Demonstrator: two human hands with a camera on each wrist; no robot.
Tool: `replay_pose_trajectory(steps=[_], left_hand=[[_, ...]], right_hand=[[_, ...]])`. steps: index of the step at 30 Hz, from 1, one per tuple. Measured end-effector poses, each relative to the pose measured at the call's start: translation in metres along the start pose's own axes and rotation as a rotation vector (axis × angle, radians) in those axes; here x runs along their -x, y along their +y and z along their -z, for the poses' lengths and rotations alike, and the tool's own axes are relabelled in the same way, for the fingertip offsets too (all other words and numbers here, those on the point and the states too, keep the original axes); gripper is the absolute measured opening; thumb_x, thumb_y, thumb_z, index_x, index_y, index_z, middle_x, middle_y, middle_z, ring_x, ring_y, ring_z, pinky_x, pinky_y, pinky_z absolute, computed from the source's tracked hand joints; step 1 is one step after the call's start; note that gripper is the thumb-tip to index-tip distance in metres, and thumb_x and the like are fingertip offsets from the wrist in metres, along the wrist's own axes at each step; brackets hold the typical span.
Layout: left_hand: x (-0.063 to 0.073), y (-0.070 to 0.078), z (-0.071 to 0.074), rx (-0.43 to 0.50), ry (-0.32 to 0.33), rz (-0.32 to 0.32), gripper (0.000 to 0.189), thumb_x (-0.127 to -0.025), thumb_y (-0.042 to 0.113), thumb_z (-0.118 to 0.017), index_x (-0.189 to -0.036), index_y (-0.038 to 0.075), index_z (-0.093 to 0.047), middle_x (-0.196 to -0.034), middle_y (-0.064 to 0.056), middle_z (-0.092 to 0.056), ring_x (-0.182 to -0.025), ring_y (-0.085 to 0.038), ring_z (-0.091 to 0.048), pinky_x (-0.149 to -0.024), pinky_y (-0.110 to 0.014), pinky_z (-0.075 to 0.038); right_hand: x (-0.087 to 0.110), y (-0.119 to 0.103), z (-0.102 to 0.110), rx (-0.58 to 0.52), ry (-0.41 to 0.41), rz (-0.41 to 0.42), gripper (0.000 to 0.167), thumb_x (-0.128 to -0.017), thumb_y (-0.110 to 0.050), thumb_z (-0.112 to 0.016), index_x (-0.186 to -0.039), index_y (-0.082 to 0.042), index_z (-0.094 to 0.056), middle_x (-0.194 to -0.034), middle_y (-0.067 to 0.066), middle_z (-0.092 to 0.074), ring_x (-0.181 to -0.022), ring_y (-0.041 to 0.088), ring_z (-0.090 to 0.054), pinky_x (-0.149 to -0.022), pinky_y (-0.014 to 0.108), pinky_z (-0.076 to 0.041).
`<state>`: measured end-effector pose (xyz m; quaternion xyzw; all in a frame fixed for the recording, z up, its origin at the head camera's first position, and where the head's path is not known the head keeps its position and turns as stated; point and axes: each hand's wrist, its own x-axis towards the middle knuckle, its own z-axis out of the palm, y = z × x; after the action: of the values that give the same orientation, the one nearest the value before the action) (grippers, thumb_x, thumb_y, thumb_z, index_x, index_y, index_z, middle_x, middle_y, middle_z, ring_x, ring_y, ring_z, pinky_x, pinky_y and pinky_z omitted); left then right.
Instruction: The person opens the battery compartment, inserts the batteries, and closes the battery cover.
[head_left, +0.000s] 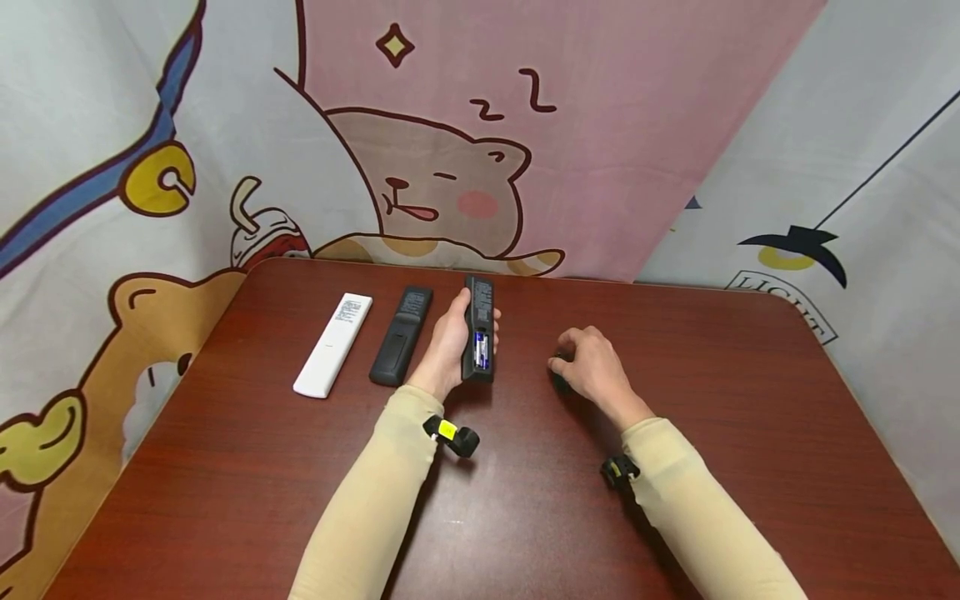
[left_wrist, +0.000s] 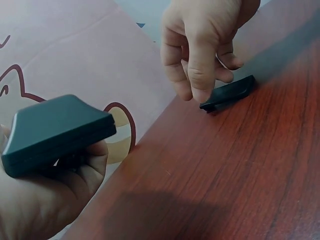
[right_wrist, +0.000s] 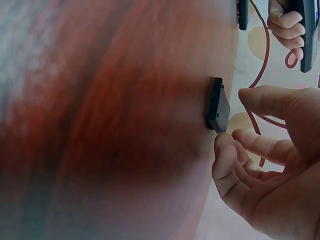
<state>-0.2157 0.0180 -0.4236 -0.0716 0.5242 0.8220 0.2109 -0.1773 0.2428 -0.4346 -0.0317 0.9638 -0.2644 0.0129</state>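
Note:
My left hand (head_left: 447, 343) grips a black remote control (head_left: 482, 312) above the table, its back turned up. The battery compartment is uncovered, and blue-and-white batteries (head_left: 481, 350) lie inside. To the right, my right hand (head_left: 594, 367) hovers low over a small black battery cover (right_wrist: 218, 106) that lies on the table. In the right wrist view the thumb stands apart from the cover, while a fingertip is at its near end; whether they touch I cannot tell. The head view shows the cover mostly hidden under the hand.
Left of the held remote, a second black remote (head_left: 401, 337) lies face down, with a white remote (head_left: 333, 346) beside it. All are on a reddish-brown wooden table (head_left: 750, 400). A cartoon-printed cloth (head_left: 600, 167) hangs behind the table's far edge.

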Motion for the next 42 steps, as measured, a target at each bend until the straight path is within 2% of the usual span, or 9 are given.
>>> replay_pose_trajectory(steps=[12,21,30,35,42], left_hand=[[-0.001,-0.002,0.002,0.008,0.009,0.009,0.066,-0.11,0.054,-0.029,-0.122,-0.002,-0.063,-0.096,-0.009,-0.057,-0.073,-0.017,-0.056,-0.064,-0.027,-0.05],[-0.002,0.0,0.0,-0.009,0.009,-0.006,0.067,-0.11,0.053,-0.029,-0.123,-0.003,-0.062,-0.092,-0.007,-0.058,-0.07,-0.016,-0.056,-0.063,-0.027,-0.05],[-0.001,0.001,-0.001,-0.012,0.001,-0.001,0.067,-0.11,0.054,-0.028,-0.122,-0.002,-0.063,-0.092,-0.007,-0.058,-0.07,-0.015,-0.056,-0.063,-0.027,-0.05],[-0.001,0.003,-0.001,-0.021,0.003,-0.009,0.067,-0.11,0.054,-0.029,-0.123,-0.002,-0.063,-0.093,-0.007,-0.058,-0.071,-0.015,-0.056,-0.063,-0.027,-0.05],[0.0,0.002,-0.001,-0.003,0.012,0.006,0.066,-0.11,0.053,-0.029,-0.123,-0.002,-0.063,-0.096,-0.009,-0.058,-0.072,-0.017,-0.056,-0.064,-0.027,-0.05]], right_hand=[[-0.002,0.001,-0.004,0.047,-0.037,-0.02,0.037,-0.09,-0.022,-0.078,-0.117,0.002,-0.069,-0.112,0.022,-0.061,-0.102,0.04,-0.062,-0.089,0.055,-0.052],[-0.003,-0.001,-0.005,0.065,-0.051,-0.019,0.034,-0.087,-0.019,-0.078,-0.114,0.002,-0.069,-0.109,0.022,-0.061,-0.096,0.039,-0.063,-0.085,0.053,-0.053],[-0.004,-0.001,-0.001,0.065,-0.057,-0.027,0.033,-0.087,-0.018,-0.076,-0.113,0.001,-0.069,-0.109,0.022,-0.061,-0.097,0.039,-0.063,-0.085,0.052,-0.053],[-0.005,-0.007,0.004,0.028,-0.037,0.002,0.031,-0.088,-0.017,-0.074,-0.114,0.0,-0.069,-0.107,0.02,-0.061,-0.093,0.036,-0.061,-0.082,0.049,-0.053],[-0.001,-0.023,0.009,-0.08,0.001,0.05,0.028,-0.089,-0.017,-0.075,-0.113,-0.002,-0.07,-0.108,0.017,-0.064,-0.091,0.03,-0.063,-0.08,0.045,-0.053]])
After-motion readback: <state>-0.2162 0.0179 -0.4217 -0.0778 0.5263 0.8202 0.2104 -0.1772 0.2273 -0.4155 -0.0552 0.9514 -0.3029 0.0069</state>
